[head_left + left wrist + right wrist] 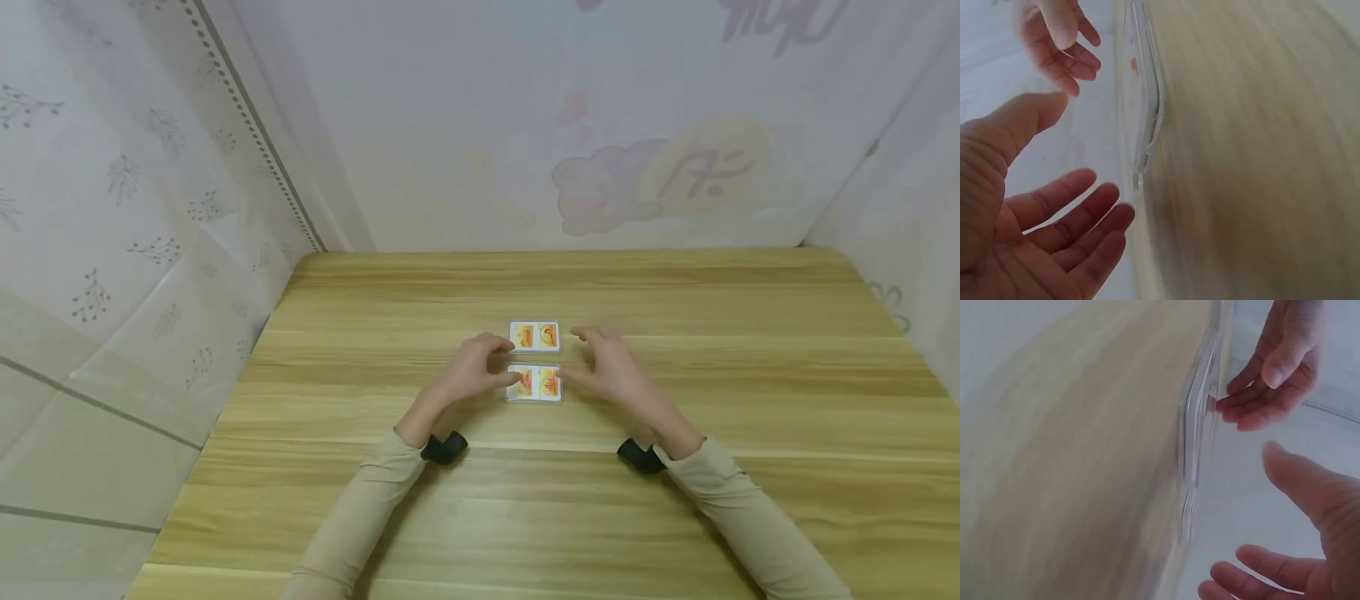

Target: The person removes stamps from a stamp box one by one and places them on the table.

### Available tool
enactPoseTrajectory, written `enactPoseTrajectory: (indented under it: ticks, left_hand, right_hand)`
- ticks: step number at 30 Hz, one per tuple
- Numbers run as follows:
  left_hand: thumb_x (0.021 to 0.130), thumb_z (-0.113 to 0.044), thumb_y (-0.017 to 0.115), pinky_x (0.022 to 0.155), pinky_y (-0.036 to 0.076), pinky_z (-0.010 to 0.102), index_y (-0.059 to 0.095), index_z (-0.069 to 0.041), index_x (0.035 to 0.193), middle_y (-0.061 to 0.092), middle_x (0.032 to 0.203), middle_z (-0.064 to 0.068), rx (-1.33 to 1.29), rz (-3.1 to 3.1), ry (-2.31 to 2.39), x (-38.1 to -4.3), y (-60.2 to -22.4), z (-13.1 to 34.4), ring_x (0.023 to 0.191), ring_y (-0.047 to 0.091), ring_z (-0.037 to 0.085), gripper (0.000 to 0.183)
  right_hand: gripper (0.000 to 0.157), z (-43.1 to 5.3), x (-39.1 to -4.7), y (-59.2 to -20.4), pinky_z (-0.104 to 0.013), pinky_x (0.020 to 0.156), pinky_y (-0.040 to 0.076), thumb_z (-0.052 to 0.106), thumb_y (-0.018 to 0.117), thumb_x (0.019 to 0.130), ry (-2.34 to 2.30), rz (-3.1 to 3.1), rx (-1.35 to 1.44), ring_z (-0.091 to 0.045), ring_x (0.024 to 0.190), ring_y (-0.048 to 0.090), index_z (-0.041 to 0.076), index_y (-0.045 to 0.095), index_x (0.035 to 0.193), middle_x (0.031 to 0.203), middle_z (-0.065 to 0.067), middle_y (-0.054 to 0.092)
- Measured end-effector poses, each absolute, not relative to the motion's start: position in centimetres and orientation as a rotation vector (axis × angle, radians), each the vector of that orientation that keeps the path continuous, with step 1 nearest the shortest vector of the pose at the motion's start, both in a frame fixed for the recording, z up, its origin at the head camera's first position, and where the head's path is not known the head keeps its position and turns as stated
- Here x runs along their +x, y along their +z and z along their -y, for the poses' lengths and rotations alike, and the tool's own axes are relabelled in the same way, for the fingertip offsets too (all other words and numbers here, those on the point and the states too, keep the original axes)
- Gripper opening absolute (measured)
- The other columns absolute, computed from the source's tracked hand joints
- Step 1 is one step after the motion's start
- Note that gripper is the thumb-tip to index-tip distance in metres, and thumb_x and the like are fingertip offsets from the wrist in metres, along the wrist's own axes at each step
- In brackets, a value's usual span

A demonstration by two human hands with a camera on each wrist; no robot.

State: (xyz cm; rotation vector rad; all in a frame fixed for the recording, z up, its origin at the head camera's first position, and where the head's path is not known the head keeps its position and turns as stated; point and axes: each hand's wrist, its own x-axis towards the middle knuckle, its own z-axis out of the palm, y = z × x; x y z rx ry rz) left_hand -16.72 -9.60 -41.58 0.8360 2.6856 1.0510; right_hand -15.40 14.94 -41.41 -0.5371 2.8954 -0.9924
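Note:
Two flat, clear plastic cases lie one behind the other on the wooden table, each showing two orange pictures on white. The nearer case (534,393) has the left thumb and right thumb just above its edges in the head view. Behind it sits the far case (535,337), with a narrow gap between the two. My left hand (474,368) is at their left side, fingers bent loosely and thumb apart. From the right, my right hand (617,371) faces it with thumb and fingers spread. In both wrist views the hands hover beside the near case (1143,94) and hold nothing.
The wooden table (540,517) extends on all sides of the cases. A pale printed curtain (450,125) hangs behind its far edge, with more patterned cloth (142,183) at the left. Each wrist wears a black camera mount (446,448).

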Motion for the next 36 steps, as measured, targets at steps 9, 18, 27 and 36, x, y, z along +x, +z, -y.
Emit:
enactPoseTrajectory:
  ticks: [9, 18, 27, 36]
  left_hand:
    - [0.069, -0.021, 0.084, 0.097, 0.041, 0.038, 0.054, 0.006, 0.121, 0.056, 0.118, 0.015, 0.771, -2.597, 0.998, -16.6, -41.8, 9.7, 0.111, 0.052, 0.028, 0.067]
    - [0.066, -0.019, 0.086, 0.097, 0.040, 0.037, 0.053, 0.005, 0.122, 0.052, 0.115, 0.014, 0.793, -2.591, 0.907, -16.4, -42.1, 9.6, 0.108, 0.049, 0.027, 0.070]
    - [0.065, -0.012, 0.085, 0.095, 0.040, 0.039, 0.055, 0.004, 0.119, 0.050, 0.112, 0.013, 0.782, -2.632, 0.891, -16.1, -42.3, 9.3, 0.106, 0.047, 0.027, 0.063]
    - [0.065, -0.012, 0.085, 0.095, 0.040, 0.039, 0.056, 0.004, 0.116, 0.051, 0.112, 0.013, 0.784, -2.642, 0.894, -16.2, -42.4, 9.2, 0.106, 0.047, 0.027, 0.061]
  right_hand:
    - [0.074, -13.9, -15.0, -41.6, -0.046, 0.086, 0.046, 0.029, 0.085, 0.067, -0.979, -2.814, -0.643, -0.034, 0.104, 0.053, -0.006, 0.052, 0.124, 0.114, -0.020, 0.056]
    - [0.071, -13.2, -15.1, -42.2, -0.046, 0.093, 0.042, 0.024, 0.086, 0.064, -0.950, -2.758, -0.692, -0.032, 0.108, 0.051, -0.005, 0.055, 0.120, 0.116, -0.019, 0.056]
    - [0.067, -12.4, -15.1, -42.5, -0.041, 0.085, 0.046, 0.022, 0.087, 0.064, -0.904, -2.736, -0.733, -0.027, 0.099, 0.051, -0.006, 0.057, 0.118, 0.111, -0.016, 0.056]
    - [0.062, -11.9, -15.1, -42.0, -0.040, 0.082, 0.046, 0.018, 0.087, 0.064, -0.858, -2.735, -0.740, -0.029, 0.099, 0.049, -0.006, 0.059, 0.114, 0.107, -0.015, 0.056]
